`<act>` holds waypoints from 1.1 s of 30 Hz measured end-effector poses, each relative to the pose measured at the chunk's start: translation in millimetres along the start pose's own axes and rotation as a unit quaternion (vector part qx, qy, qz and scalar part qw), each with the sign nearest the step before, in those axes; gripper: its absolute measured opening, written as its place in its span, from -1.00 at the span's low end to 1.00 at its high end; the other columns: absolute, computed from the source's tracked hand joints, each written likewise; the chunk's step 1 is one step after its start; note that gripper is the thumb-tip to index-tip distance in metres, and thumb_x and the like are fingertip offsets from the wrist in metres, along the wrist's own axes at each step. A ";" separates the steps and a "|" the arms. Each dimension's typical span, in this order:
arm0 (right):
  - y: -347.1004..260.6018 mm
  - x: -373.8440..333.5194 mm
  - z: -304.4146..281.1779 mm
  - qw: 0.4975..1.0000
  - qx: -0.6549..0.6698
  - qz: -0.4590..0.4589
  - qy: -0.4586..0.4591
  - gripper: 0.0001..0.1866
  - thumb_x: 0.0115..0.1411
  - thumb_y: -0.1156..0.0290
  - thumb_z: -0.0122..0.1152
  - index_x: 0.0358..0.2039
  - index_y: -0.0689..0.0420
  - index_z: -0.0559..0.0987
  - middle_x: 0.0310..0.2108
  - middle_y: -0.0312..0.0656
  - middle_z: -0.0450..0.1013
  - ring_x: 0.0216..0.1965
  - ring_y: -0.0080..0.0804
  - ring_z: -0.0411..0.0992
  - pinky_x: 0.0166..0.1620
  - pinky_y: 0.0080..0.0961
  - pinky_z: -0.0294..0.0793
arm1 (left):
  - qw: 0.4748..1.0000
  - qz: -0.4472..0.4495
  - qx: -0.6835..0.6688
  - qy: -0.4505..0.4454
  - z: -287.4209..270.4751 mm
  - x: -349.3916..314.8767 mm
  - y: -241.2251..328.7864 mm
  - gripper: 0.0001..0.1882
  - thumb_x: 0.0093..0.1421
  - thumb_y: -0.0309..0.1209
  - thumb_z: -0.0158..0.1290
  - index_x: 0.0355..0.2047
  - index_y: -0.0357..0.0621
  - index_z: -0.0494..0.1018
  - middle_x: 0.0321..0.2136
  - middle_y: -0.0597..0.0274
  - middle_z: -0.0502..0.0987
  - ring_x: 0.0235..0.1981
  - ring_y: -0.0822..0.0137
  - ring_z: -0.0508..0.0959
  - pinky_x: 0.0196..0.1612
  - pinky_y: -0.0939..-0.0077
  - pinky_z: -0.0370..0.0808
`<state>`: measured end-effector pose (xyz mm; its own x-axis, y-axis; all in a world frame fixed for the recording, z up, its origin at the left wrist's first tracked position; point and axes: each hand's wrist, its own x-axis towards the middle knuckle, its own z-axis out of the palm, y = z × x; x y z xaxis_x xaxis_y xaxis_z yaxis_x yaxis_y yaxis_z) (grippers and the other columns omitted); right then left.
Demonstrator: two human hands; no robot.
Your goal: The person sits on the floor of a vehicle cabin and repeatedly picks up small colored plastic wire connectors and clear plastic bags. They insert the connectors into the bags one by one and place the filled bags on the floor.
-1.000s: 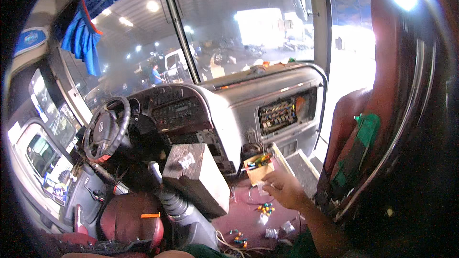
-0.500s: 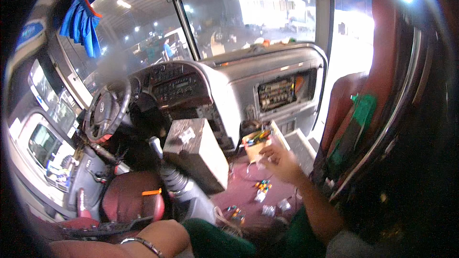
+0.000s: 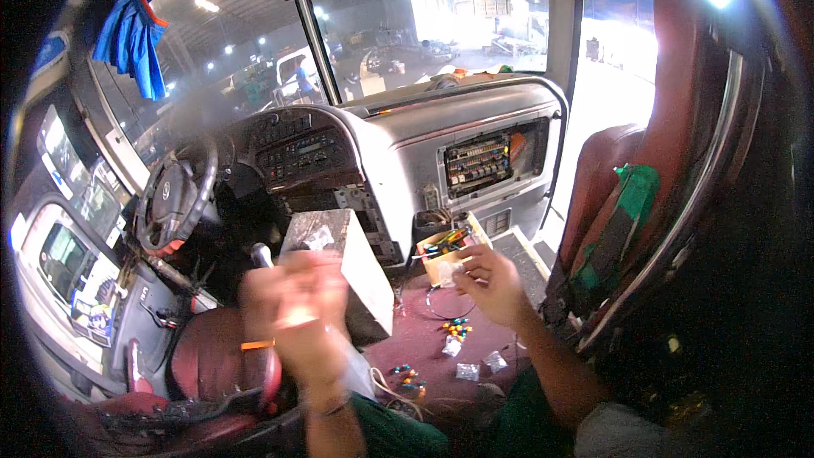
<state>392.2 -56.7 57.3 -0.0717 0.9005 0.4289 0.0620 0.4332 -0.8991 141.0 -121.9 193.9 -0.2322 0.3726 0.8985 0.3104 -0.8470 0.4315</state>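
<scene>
My right hand [image 3: 493, 288] is closed in a pinch on a small clear plastic bag [image 3: 447, 274], just in front of a cardboard box [image 3: 432, 270] with several hand tools [image 3: 447, 242] in it. My left hand [image 3: 298, 309] is raised beside the large white-sided box [image 3: 366, 284], above the gear lever area. Motion smears its fingers, so what it holds, if anything, does not show. On the dark red floor covering below lie a pile of small coloured pieces [image 3: 458, 328], a second scatter of them [image 3: 410, 380] and small clear packets [image 3: 468, 371].
At the left are the steering wheel [image 3: 178, 202] and the driver's seat [image 3: 208, 356] with an orange strip on it. Ahead, an open dashboard panel bares a fuse box [image 3: 479, 165]. A red seat [image 3: 657, 144] with a green cloth [image 3: 636, 195] stands at the right.
My left hand has come up from the lower edge into the middle left. My right hand stays near the cardboard box with the bag. The whole view has shifted slightly.
</scene>
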 end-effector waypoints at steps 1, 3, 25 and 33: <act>-24.2 -2.1 17.3 0.995 0.088 0.049 0.026 -0.71 0.29 0.63 0.29 -0.03 0.33 0.43 -0.28 -0.12 0.55 -0.28 -0.52 0.57 -0.24 -0.56 0.59 | 0.993 -0.101 -0.057 -0.006 13.3 -37.6 -32.7 -0.69 0.21 -0.53 0.29 -0.39 -0.03 0.31 -0.19 0.08 0.63 -0.36 0.39 0.56 -0.22 0.49 0.55; -23.9 0.3 28.5 0.996 0.083 0.030 0.006 -0.74 0.30 0.61 0.29 -0.06 0.31 0.45 -0.29 -0.15 0.56 -0.28 -0.54 0.56 -0.25 -0.56 0.58 | 0.924 -0.330 -0.179 -0.076 25.6 -115.5 -93.7 -0.65 0.31 -0.46 0.25 -0.42 -0.04 0.23 -0.11 -0.04 0.66 -0.28 0.55 0.57 -0.24 0.63 0.52; -29.8 -5.4 3.2 0.988 0.080 0.118 -0.055 -0.56 0.37 0.40 0.29 0.18 0.25 0.42 -0.24 -0.19 0.57 -0.28 -0.58 0.52 -0.20 -0.57 0.55 | 0.886 -0.398 -0.117 -0.206 40.7 -122.9 -85.9 -0.55 0.30 -0.54 0.24 -0.46 -0.04 0.12 -0.27 -0.09 0.68 -0.24 0.29 0.71 -0.19 0.42 0.72; -17.7 1.5 -0.7 0.985 0.099 0.139 -0.006 -0.64 0.29 0.48 0.37 0.04 0.23 0.50 -0.30 -0.17 0.62 -0.27 -0.53 0.58 -0.19 -0.58 0.56 | 0.872 -0.445 -0.178 -0.102 47.8 -112.7 -77.6 -0.64 0.23 -0.54 0.33 -0.41 -0.16 0.27 -0.41 0.31 0.52 -0.39 0.57 0.52 -0.28 0.70 0.51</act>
<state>391.7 -62.9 73.9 -0.0915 0.9822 0.1639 -0.1152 0.1530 -0.9815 187.1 -80.1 63.0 -0.0550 0.9713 0.2314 -0.2223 -0.2378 0.9455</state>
